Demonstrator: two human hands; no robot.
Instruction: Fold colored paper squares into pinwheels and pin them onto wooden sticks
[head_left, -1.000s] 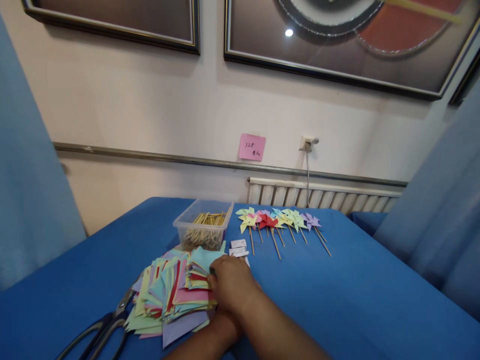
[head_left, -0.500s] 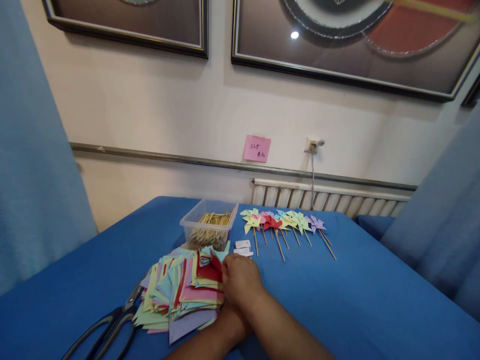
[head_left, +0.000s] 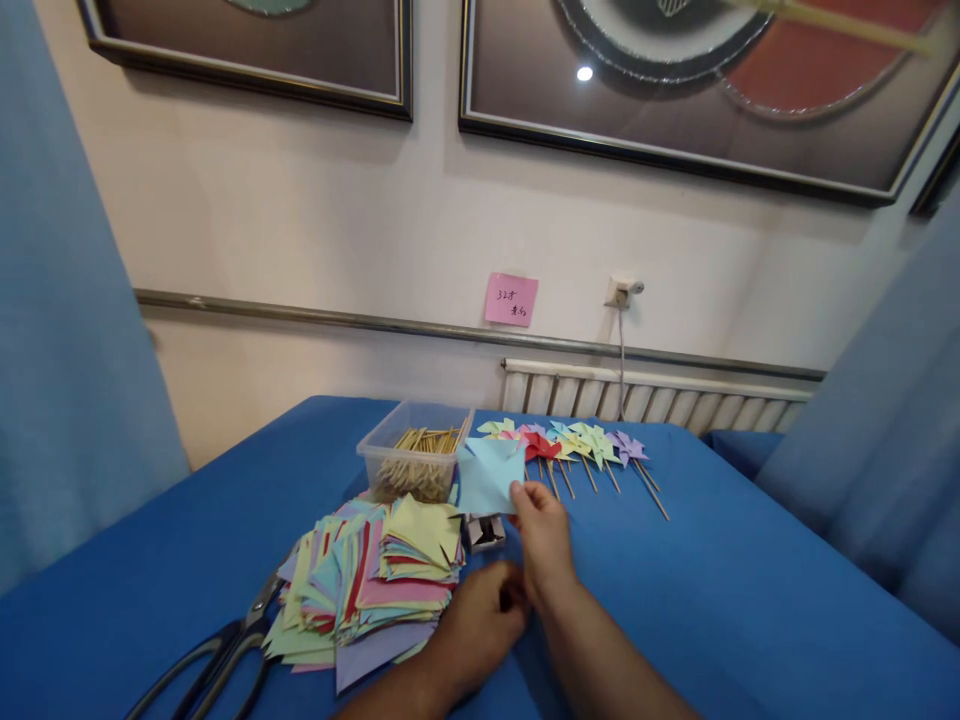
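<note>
My right hand (head_left: 546,535) pinches the lower right corner of a light blue paper square (head_left: 491,475) between thumb and fingers. The square is raised upright, with slits cut at its corners. Below and to the left, my left hand (head_left: 482,622) is closed with curled fingers; whatever it may hold is hidden. It lies beside a thick pile of coloured paper squares (head_left: 375,585), topped by a yellow one. A small white open box (head_left: 486,533) with dark contents stands just above my left hand, partly behind the blue square.
A clear plastic tub (head_left: 416,450) of thin wooden sticks stands behind the pile. Several finished paper pinwheels (head_left: 577,443) on sticks lie at the back right. Large scissors (head_left: 232,645) rest at the left. A blue cloth (head_left: 712,600) covers the table.
My right hand has moved up and right from the pile and now holds up the light blue square. The hands have separated, and the pile's raised corner lies flatter, with yellow on top.
</note>
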